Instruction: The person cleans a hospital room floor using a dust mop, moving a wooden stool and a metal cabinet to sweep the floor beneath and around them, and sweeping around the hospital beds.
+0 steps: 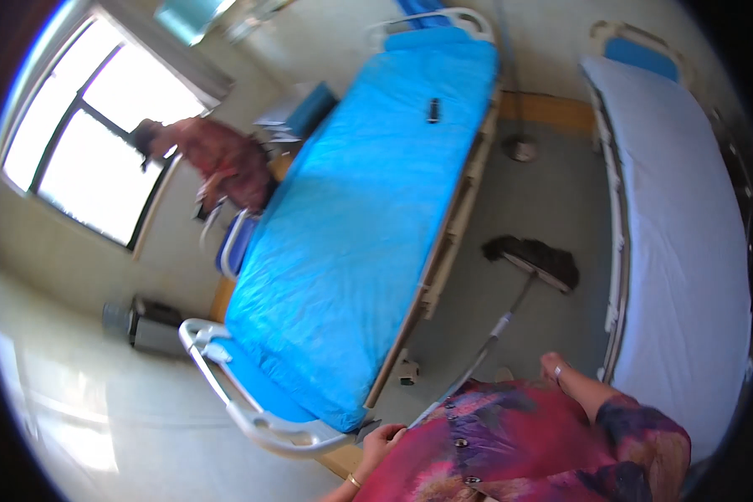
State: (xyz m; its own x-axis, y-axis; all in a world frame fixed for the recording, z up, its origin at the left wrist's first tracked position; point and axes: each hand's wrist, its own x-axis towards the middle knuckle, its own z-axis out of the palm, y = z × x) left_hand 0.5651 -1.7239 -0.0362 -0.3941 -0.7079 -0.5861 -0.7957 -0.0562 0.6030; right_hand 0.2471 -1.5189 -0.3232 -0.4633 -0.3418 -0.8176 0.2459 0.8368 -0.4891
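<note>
My left hand, with a gold-coloured bracelet at the wrist, is closed around the upper end of a metal mop handle. The handle slants away to a wide flat mop head with dark pile, which rests on the grey floor between two beds. My right hand is off the handle, near the right bed, with a band at its wrist. No object shows in it, and its fingers are too blurred to tell how they are held.
A bed with a blue cover stands left, a dark small object on it. A bed with a pale sheet stands right. A pole stand's base is on the floor beyond the mop. Another person bends beside a blue chair near the window.
</note>
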